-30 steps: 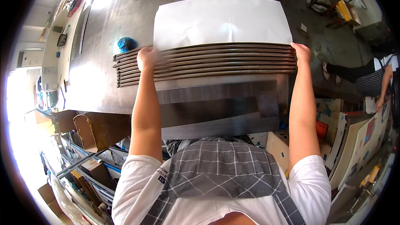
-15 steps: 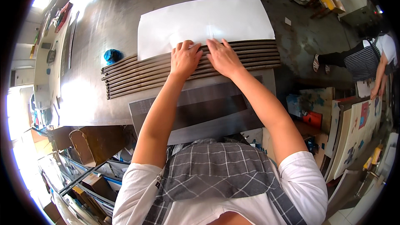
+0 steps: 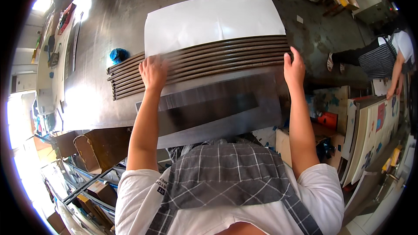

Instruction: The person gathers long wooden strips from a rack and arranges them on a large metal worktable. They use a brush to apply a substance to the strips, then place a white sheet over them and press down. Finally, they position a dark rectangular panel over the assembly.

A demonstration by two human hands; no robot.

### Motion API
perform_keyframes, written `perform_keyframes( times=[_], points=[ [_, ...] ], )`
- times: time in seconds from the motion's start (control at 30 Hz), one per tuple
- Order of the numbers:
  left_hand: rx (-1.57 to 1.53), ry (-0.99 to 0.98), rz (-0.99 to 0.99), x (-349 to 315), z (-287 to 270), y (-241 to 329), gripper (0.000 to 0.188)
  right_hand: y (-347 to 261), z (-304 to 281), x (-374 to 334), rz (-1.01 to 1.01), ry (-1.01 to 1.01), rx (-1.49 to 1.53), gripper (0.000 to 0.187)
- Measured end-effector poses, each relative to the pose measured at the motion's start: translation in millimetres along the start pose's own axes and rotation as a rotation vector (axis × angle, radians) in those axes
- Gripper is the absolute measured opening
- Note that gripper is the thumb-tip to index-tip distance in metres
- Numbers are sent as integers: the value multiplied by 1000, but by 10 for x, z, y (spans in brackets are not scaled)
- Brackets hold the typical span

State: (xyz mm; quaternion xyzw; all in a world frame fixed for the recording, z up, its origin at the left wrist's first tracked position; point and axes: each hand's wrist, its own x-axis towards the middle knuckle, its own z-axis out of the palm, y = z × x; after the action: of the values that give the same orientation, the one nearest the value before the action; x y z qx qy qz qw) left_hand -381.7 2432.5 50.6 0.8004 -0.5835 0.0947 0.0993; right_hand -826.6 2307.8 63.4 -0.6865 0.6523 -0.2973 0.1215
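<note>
A row of long, dark brown rods (image 3: 226, 52) lies side by side across the metal table. My left hand (image 3: 153, 73) rests over the left part of the rods, its fingers stretched forward and slightly blurred, near the white sheet's lower left corner. At the right ends of the rods is my right hand (image 3: 295, 67), thumb and fingers apart; whether it touches them I cannot tell. Just beyond the rods lies a large white sheet (image 3: 213, 17), creased near its lower edge, which meets or passes under the far rod. Neither hand visibly grips anything.
A crumpled blue thing (image 3: 118, 55) sits by the rods' left ends. Nearer me is a grey metal plate (image 3: 261, 117) with a dark strip. Cardboard boxes (image 3: 102, 152) stand below the table's left edge. At the right, another person (image 3: 387, 58) handles upright boards (image 3: 376, 135).
My hands have spread apart from the middle of the sheet's near edge: the left moved left along the rods, the right moved right to their ends.
</note>
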Motion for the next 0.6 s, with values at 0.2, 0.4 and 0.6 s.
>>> perform_keyframes(
  times=[0.2, 0.4, 0.6],
  points=[
    [55, -27, -238, -24, -139, -154, 36, 243, -134, -582, 168, -6, 141, 30],
    [-333, 110, 7, -413, -113, 333, 24, 269, -42, -889, 60, -6, -8, 29],
    [-632, -115, 445, -1107, -342, 1271, 33, 36, 181, -942, 42, -141, -236, 42]
  ],
)
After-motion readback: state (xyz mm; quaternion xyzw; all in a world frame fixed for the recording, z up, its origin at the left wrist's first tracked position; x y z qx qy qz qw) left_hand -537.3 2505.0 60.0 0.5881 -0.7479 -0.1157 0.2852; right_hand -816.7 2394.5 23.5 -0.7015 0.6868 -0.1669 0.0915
